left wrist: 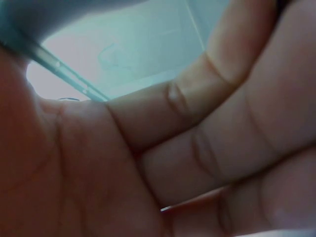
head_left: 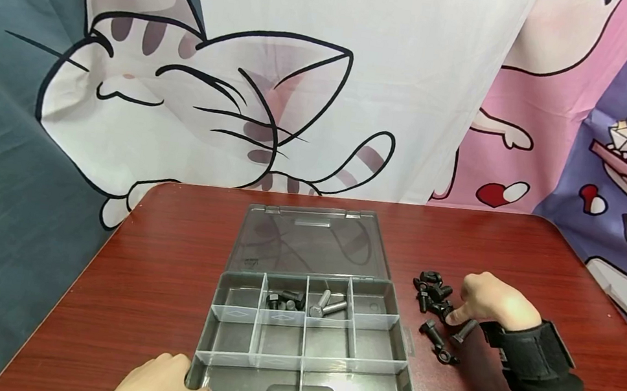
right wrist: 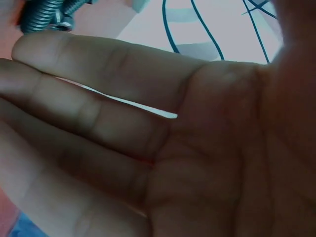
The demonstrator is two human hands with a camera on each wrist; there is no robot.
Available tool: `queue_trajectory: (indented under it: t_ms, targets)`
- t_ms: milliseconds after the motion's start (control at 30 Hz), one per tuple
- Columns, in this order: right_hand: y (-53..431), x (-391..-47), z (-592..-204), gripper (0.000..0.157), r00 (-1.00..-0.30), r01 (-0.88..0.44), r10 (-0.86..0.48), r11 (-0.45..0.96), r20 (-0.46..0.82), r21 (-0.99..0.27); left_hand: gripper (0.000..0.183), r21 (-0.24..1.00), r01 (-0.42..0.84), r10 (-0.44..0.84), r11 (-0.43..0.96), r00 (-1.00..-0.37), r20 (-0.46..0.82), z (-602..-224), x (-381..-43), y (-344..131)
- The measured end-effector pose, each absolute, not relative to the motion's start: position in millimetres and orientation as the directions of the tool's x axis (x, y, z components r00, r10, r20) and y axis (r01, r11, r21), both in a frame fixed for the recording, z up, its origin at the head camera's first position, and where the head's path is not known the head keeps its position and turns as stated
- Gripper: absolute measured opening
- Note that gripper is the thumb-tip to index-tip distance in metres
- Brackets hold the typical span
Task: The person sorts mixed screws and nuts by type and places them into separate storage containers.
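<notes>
Head view: the left hand point(head_left: 158, 385) grips the box point(head_left: 243, 382) by its near left corner; right of the box, the right hand point(head_left: 497, 301) touches loose bolts point(head_left: 430, 331). Picking seems in hand, calling next for separating one. Left wrist view: the hand hides most of the box. Right wrist view: bolts are cut off; whether the hand pinches one, I cannot tell.

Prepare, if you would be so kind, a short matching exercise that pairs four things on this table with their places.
Things:
1. Left hand
2. Right hand
3. Lid
4. Silver bolts

Places:
A. Lying open on the far side of the box
B. In the back row, third compartment from the left
C. At the near left corner of the box
D. By the dark bolts, to the right of the box

Right pairs: 1-C, 2-D, 3-A, 4-B.
</notes>
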State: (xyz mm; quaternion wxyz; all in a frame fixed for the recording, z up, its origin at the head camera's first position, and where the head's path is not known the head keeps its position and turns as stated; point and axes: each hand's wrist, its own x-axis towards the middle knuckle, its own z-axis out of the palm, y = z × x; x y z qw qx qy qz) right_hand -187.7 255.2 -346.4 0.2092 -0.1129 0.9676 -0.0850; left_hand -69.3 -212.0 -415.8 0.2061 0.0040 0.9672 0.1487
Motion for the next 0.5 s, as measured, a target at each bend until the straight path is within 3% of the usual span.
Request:
queue_trajectory:
  t_ms: [500]
  targets:
    - [254, -177, -359, 0.034, -0.88, -0.182, -0.264, 0.955, -0.395, -0.234, 0.045, 0.289, -0.048, 0.07, 0.956, -0.92, -0.385, -415, -68, -212]
